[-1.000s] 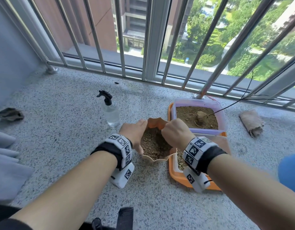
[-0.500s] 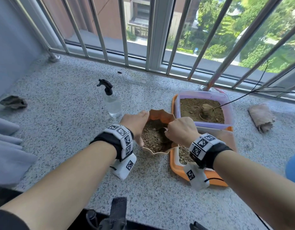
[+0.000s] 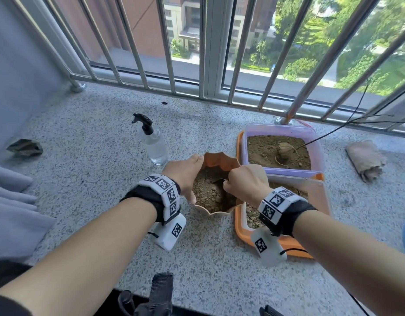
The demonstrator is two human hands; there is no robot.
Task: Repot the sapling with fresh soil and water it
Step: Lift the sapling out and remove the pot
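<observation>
Since the earlier frame, both hands have stayed at the pot [image 3: 216, 160] while the head camera has tipped closer; the right hand has sunk a little deeper into the soil.

Head view. I hold the left hand [image 3: 184, 176] flat against the pot's left wall, fingers straight, steadying it. The right hand [image 3: 246, 182] is curled over the pot; it seems to pinch something thin and dark at the soil [image 3: 206, 192], but I cannot tell what it is. The pot stands on the bench [image 3: 94, 156], touching the orange tray [image 3: 239, 226]. The sapling [image 3: 285, 150], a pale lump with a thin bare stem, lies in the purple tub [image 3: 315, 151] on that tray, not yet moved. The spray bottle [image 3: 153, 144] stands just left of the pot, unused.

Risks, as I judge them: the pot could tip or slide if the left hand eases off while the right digs. Loose soil may spill over the scalloped rim onto the bench. The bottle sits near enough for the left wrist to knock it. The stem looks brittle and may snap when lifted.
</observation>
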